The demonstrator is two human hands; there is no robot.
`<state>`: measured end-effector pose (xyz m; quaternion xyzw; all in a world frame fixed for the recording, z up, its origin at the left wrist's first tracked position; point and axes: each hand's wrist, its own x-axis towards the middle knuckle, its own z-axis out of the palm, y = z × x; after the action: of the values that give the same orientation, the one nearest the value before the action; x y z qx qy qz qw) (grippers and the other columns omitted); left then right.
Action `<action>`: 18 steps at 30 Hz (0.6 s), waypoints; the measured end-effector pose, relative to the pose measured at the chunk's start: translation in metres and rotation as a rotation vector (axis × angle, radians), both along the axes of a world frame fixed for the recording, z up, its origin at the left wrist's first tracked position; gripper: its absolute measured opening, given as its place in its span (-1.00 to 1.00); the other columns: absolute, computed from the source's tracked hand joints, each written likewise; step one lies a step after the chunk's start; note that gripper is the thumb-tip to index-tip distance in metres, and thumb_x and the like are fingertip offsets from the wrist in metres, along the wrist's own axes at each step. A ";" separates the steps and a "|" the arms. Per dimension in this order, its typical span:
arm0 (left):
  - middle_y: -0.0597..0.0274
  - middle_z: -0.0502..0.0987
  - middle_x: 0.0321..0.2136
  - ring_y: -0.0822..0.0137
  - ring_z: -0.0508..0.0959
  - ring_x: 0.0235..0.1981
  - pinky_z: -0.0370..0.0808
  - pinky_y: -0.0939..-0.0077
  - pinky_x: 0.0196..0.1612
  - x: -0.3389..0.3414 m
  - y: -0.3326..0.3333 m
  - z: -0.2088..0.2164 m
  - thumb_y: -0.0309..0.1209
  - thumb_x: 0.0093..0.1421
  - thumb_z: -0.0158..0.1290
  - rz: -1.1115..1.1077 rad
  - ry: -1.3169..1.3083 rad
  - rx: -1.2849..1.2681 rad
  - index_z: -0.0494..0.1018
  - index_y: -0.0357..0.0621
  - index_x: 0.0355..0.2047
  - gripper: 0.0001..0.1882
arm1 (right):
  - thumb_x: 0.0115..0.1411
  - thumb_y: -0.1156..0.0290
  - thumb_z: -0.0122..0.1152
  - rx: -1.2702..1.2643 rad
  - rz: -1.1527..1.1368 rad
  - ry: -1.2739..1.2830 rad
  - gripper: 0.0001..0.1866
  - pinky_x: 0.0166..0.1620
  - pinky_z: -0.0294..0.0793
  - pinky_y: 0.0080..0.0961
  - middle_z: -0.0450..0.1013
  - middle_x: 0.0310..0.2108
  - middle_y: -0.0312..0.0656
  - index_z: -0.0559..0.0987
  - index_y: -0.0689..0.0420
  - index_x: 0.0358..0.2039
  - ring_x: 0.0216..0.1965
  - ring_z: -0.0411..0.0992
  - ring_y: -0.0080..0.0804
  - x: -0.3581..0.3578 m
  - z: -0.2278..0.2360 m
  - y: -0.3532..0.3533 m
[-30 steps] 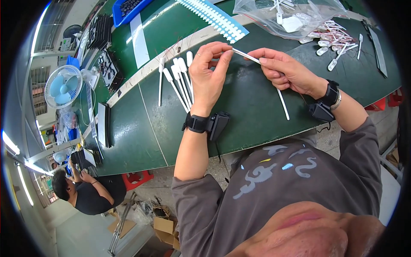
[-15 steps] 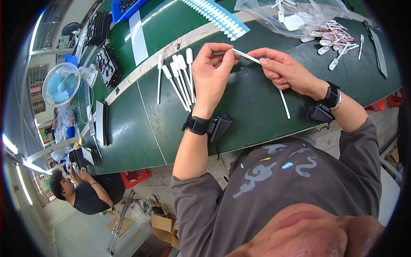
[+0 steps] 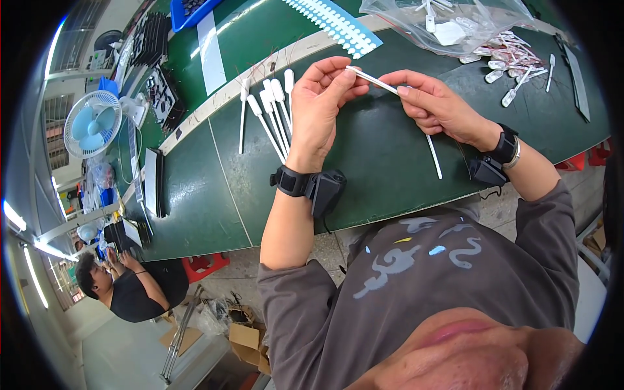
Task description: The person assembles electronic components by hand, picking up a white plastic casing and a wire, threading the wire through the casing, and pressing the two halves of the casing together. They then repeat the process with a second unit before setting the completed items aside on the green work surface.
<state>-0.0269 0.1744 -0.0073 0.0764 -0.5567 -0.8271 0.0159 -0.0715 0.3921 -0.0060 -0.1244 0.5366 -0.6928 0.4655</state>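
Note:
A thin white stick (image 3: 376,80) slants between my two hands above the green table. At its upper left end, my left hand (image 3: 320,101) pinches it between thumb and fingertips. My right hand (image 3: 441,107) grips the other end between thumb and forefinger, with the remaining fingers curled in; that end is hidden. Just below the right hand, a second white stick (image 3: 434,157) shows, its upper part covered by the hand. Left of my left hand lie several white sticks with broad paddle-like heads (image 3: 268,107), thin wires near their tops.
A clear plastic bag (image 3: 448,32) and a pile of white tags with reddish wires (image 3: 510,55) lie at the far right. A sheet of white stickers (image 3: 338,29) and a blue tray (image 3: 188,13) are at the back. A fan (image 3: 93,123) and a co-worker (image 3: 133,286) are left.
My left hand has shifted slightly up and left, and its fingers have moved on the stick's end. The right hand stays nearly in place, still gripping. The co-worker's hands moved a little.

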 end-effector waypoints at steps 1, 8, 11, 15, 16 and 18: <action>0.08 0.57 -0.26 0.33 0.62 -0.29 0.61 0.54 -0.17 0.000 -0.001 -0.001 -0.51 0.24 0.11 -0.012 -0.014 0.051 0.43 -0.38 -0.10 -0.75 | 0.42 0.24 -0.09 -0.004 -0.001 -0.001 -0.64 -0.64 -0.10 -0.79 0.07 -0.61 -0.54 0.34 0.02 0.17 -0.68 -0.07 -0.82 0.000 0.000 0.000; 0.03 0.58 -0.19 0.31 0.63 -0.28 0.62 0.52 -0.15 -0.002 -0.001 -0.002 -0.49 0.26 0.09 -0.039 -0.021 0.107 0.46 -0.38 -0.05 -0.72 | 0.41 0.26 -0.07 -0.029 0.010 -0.058 -0.67 -0.66 -0.08 -0.81 0.10 -0.62 -0.53 0.36 0.03 0.14 -0.69 -0.04 -0.84 -0.004 0.000 0.002; 0.01 0.58 -0.17 0.31 0.63 -0.26 0.62 0.51 -0.15 -0.001 0.000 -0.001 -0.48 0.28 0.08 -0.037 -0.024 0.112 0.46 -0.37 -0.03 -0.71 | 0.41 0.27 -0.06 -0.041 0.010 -0.081 -0.67 -0.66 -0.08 -0.82 0.10 -0.62 -0.53 0.37 0.03 0.13 -0.70 -0.04 -0.84 -0.005 0.000 0.003; -0.01 0.58 -0.14 0.30 0.63 -0.23 0.63 0.50 -0.14 -0.001 0.001 -0.001 -0.47 0.29 0.06 -0.033 -0.027 0.107 0.45 -0.37 0.00 -0.70 | 0.41 0.27 -0.06 -0.043 0.001 -0.084 -0.67 -0.66 -0.07 -0.82 0.10 -0.62 -0.53 0.37 0.04 0.13 -0.70 -0.03 -0.84 -0.005 -0.001 0.003; -0.01 0.58 -0.14 0.29 0.63 -0.22 0.63 0.50 -0.14 -0.002 0.001 -0.001 -0.47 0.30 0.05 -0.035 -0.023 0.102 0.44 -0.37 0.01 -0.69 | 0.41 0.27 -0.06 -0.037 -0.004 -0.078 -0.67 -0.66 -0.07 -0.82 0.10 -0.62 -0.53 0.37 0.03 0.13 -0.70 -0.03 -0.84 -0.006 -0.001 0.002; -0.02 0.58 -0.14 0.29 0.63 -0.21 0.63 0.49 -0.14 -0.002 0.001 -0.001 -0.47 0.30 0.04 -0.035 -0.018 0.099 0.44 -0.37 0.02 -0.68 | 0.41 0.27 -0.06 -0.030 -0.009 -0.071 -0.67 -0.66 -0.06 -0.82 0.10 -0.62 -0.53 0.37 0.03 0.14 -0.70 -0.03 -0.84 -0.005 -0.002 0.002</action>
<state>-0.0285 0.1759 -0.0079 0.0746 -0.5166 -0.8529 -0.0074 -0.0769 0.3939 -0.0076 -0.1045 0.5098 -0.7068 0.4793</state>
